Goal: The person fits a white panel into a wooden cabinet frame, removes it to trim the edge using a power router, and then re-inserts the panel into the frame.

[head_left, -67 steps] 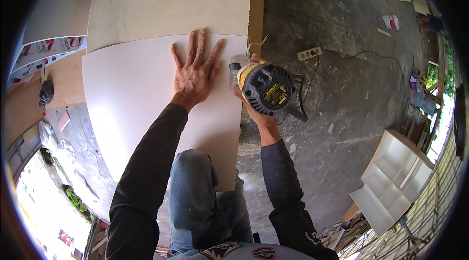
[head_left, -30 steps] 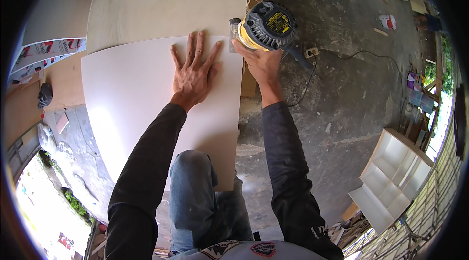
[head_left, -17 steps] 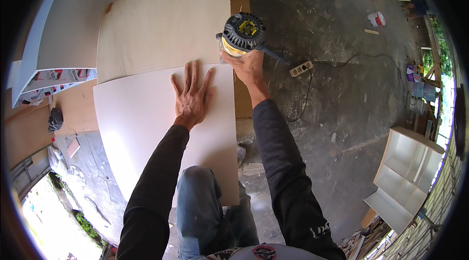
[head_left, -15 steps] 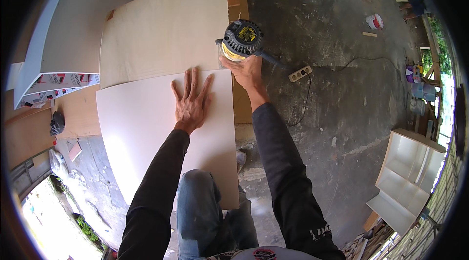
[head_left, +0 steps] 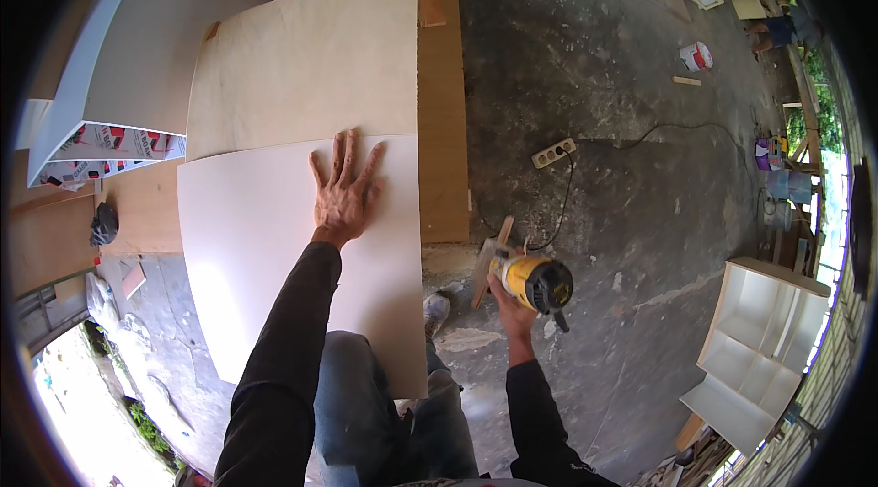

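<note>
We hold our left hand [head_left: 343,203] flat and released, its fingers spread over a large smooth white sheet [head_left: 265,231], the fingertips reaching about to its far edge. The sheet overlaps a pale, wood-toned rectangular board [head_left: 311,66], and a long brown wooden panel [head_left: 444,139] runs along the right side of both. Our right hand [head_left: 514,315] grasps a yellow-and-black cylindrical power tool [head_left: 530,280], which is tilted, its black vented cap turned to the right, well apart from our left hand. The tool is to the right of the sheet, over a stained dark grey concrete floor [head_left: 604,350]. A narrow brown wooden strip [head_left: 482,290] shows at the tool's base; we cannot tell whether the two touch. Our knee in faded blue denim [head_left: 352,368] overlaps the sheet's near end in our view, with a light-coloured shoe [head_left: 437,311] just beside the sheet. Beyond the tool, a pale multi-socket power strip [head_left: 553,153] lies on the floor with a black cable plugged in, and an open white shelf unit [head_left: 754,341] stands farther right.
</note>
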Motion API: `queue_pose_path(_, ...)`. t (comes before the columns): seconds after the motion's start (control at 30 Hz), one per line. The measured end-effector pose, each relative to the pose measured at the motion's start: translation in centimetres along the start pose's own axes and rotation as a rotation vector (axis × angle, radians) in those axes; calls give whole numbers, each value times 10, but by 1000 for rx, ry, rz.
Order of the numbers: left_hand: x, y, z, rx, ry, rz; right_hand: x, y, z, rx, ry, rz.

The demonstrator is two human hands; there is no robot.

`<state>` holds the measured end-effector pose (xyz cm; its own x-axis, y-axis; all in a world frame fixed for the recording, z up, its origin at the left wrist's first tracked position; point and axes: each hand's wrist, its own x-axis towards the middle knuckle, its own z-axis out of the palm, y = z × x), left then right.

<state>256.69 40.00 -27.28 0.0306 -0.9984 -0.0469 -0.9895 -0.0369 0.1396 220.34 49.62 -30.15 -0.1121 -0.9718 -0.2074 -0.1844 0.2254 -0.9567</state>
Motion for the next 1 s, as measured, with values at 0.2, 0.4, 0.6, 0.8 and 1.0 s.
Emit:
queue_pose_path(0.2, 1, 2, 14, 8, 84, 17, -121, 45, -62, -89, 70, 151)
queue_pose_path(0.4, -7, -4, 22, 48, 247, 63, -175, 47, -80, -159, -22, 214)
queue_pose_path(0.6, -74, 92, 13, -401, 505, 105, -199, 84, -101, -363, -170, 69)
queue_pose_path(0.8, -256, 228, -12, -1027, -148, 308, -225, 107, -101, 145, -285, 586)
queue_pose_path(1.0, -324, 252, 8, -1070, -204, 119, -264, 161, -127, -184, -350, 276)
